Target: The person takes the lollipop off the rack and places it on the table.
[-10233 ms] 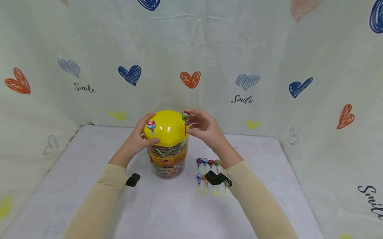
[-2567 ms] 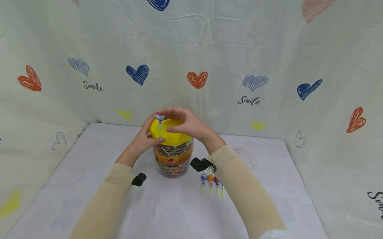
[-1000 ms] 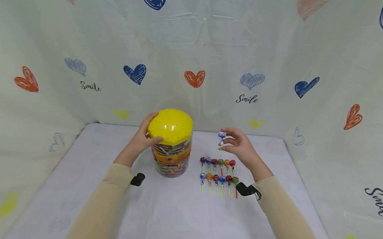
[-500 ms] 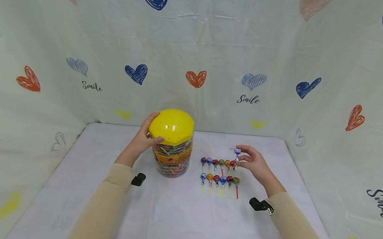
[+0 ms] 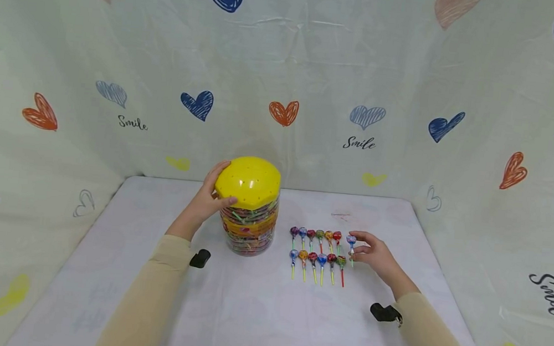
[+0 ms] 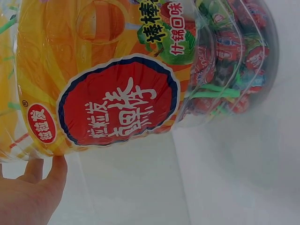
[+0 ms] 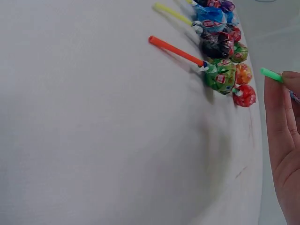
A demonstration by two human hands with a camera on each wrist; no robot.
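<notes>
A clear jar of wrapped lollipops [image 5: 247, 238] stands upright left of the table's middle, under a yellow lid [image 5: 250, 181]. My left hand [image 5: 202, 203] grips the lid's left side, thumb at the front. In the left wrist view, fingers of the left hand [image 6: 30, 192] show beside the jar's orange label [image 6: 122, 101]. To the right, my right hand [image 5: 376, 259] pinches a blue-wrapped lollipop [image 5: 351, 240], head up, at the right end of the back row. Its green stick [image 7: 272, 74] pokes from the fingertips in the right wrist view.
Several lollipops lie side by side in a back row [image 5: 320, 235] and a front row [image 5: 322, 260], sticks toward me. A pale cloth covers the table [image 5: 263, 316]. Behind it hangs a curtain [image 5: 308, 159] with printed hearts.
My right hand came away from the lid with the blue lollipop, then moved right and down to the back row's right end. Both rows have grown longer since the oldest frame. My left hand stays on the lid.
</notes>
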